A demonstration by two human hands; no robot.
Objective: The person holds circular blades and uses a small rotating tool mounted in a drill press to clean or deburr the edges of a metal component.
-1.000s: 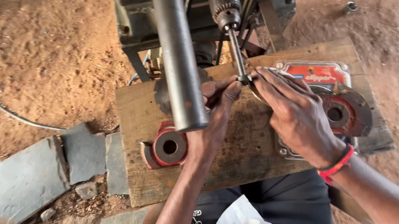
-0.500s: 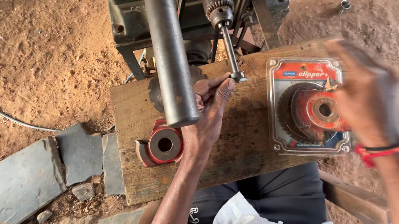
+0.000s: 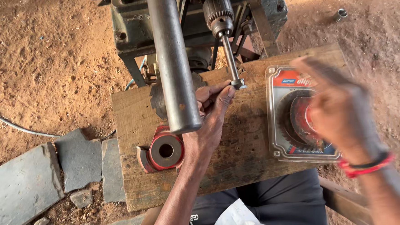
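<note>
Left hand [image 3: 211, 114] pinching the nut [image 3: 238, 84] at the drill shaft [image 3: 229, 56] tip on the plank [image 3: 239, 165], unfinished; right hand [image 3: 341, 112], blurred, fingers seemingly spread over packaged wire wheel [image 3: 296, 121], unmounted.

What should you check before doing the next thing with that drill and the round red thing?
1. Left hand fingertips gripping the small nut at the drill bit's tip: ok.
2. Right hand steady: not ok, blurred, over the disc package.
3. Wooden board lying flat: ok.
4. Red round cutter away from the bit: ok.
5. Drill stopped: cannot tell.
6. Steel bar not blocking sight: not ok, partly covers the left hand.
</note>
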